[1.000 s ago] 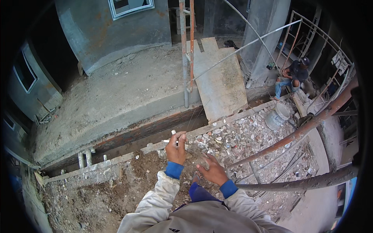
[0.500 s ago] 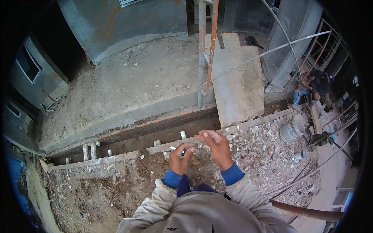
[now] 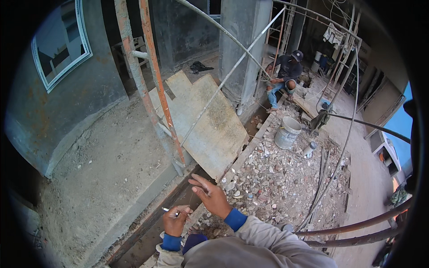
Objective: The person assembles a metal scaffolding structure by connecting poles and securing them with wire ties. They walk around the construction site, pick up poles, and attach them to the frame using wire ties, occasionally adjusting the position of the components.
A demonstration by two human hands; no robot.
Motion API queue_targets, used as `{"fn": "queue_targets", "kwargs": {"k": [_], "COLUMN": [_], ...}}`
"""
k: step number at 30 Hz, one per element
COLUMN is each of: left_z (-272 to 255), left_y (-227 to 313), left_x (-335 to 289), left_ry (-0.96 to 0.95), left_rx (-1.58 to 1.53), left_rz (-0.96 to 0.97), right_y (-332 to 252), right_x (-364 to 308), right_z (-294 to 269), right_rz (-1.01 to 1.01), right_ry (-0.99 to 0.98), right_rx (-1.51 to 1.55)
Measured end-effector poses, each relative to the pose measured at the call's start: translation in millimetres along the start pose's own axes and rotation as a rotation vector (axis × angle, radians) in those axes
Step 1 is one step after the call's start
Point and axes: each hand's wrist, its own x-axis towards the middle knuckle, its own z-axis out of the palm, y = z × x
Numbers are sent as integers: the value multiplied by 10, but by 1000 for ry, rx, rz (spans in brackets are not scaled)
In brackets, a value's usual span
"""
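In the head view, the left hand (image 3: 174, 220) is low at the centre, its grip clamped on a slim white stick (image 3: 166, 209) that pokes out past the fingers toward the left. The right hand (image 3: 215, 201) is just above and to the right, its grip apart, with the thumb clear of the extended fingers. A faint thin line (image 3: 191, 199) shows between the hands; its ends are too fine to tell. Beyond them, a broad board (image 3: 208, 129) slopes across the trench (image 3: 142, 244), and a pale bucket (image 3: 286, 137) stands on rubble (image 3: 272, 185) near a seated co-worker (image 3: 288, 70).
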Motion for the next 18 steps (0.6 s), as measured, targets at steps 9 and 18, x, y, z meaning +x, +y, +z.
{"fn": "queue_targets", "kwargs": {"k": [9, 18], "left_z": [-329, -253], "left_y": [215, 409], "left_x": [938, 1307], "left_ry": [-361, -612], "left_rx": [70, 98], "left_rz": [-33, -175], "right_y": [238, 472], "right_x": [233, 508], "right_z": [250, -359], "right_rz": [269, 558], "right_ry": [-106, -581], "right_rx": [94, 600]}}
